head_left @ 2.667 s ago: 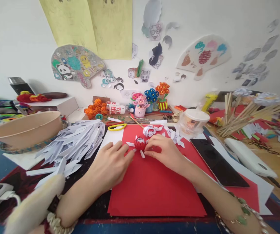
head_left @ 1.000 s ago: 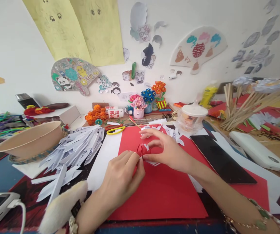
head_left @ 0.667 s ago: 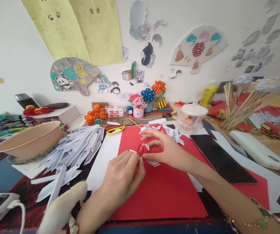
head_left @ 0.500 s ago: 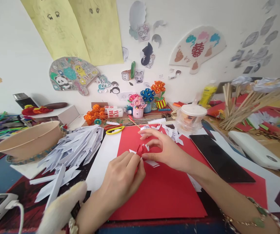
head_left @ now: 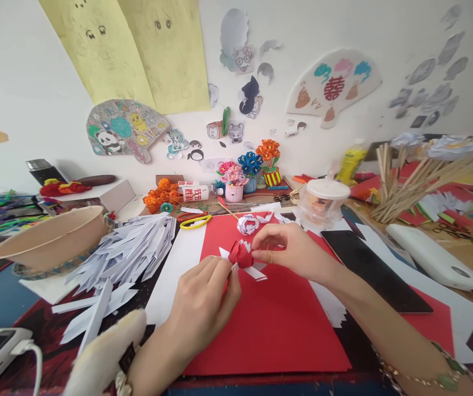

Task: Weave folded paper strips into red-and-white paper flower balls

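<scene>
Pinched between the fingers of my left hand [head_left: 203,294] is a small folded paper flower [head_left: 241,254], red in the middle with white pointed strips around it. My right hand [head_left: 284,250] is at the flower's right side, thumb and forefinger closed together against its red edge. Both hands are above a large sheet of red paper [head_left: 269,324]. Just beyond them lies a white paper flower [head_left: 247,224] on a thin stick. Whatever my left fingertips grip underneath is hidden.
Folded white paper strips [head_left: 137,247] are heaped at left beside a beige bowl [head_left: 50,236]. Yellow-handled scissors [head_left: 196,221] lie behind the red sheet. A black phone [head_left: 374,269], a white power bank [head_left: 436,256] and a lidded plastic cup [head_left: 323,201] are at right.
My right hand has drawn its fingers in and shifted slightly right, closing at the flower's edge. More of the red flower and the white one behind now shows. My left hand keeps its hold.
</scene>
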